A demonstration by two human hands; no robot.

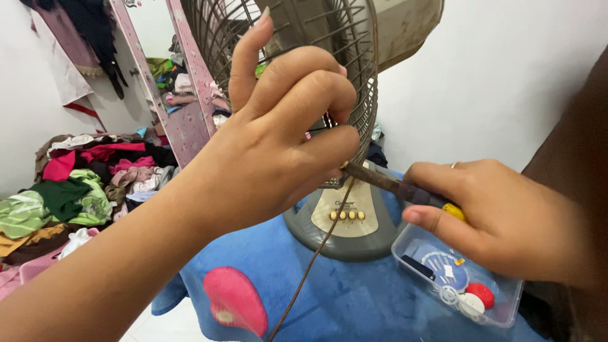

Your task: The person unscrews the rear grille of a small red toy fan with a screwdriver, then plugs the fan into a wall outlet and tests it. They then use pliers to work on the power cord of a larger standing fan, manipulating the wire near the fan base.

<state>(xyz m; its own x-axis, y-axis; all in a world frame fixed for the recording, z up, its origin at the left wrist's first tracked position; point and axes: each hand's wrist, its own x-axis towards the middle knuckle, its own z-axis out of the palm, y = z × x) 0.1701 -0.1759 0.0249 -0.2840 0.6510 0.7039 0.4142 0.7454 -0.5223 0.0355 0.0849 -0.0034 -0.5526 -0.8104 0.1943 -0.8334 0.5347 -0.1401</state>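
A dusty table fan stands on a blue cloth, its wire grille (354,57) close in front of me and its grey base (354,228) with beige buttons below. My left hand (285,126) grips the lower rim of the grille, index finger raised against the wires. My right hand (500,218) holds a screwdriver with a yellow handle; its rusty shaft (380,179) points left, and its tip meets the grille's lower edge beside my left fingers. The tip itself is hidden behind my left hand.
A clear plastic box (506,297) with small sewing items sits under my right hand. A thin brown cord (310,266) hangs down over the blue cloth (354,297). A heap of clothes (82,190) lies at left by a pink frame (190,95).
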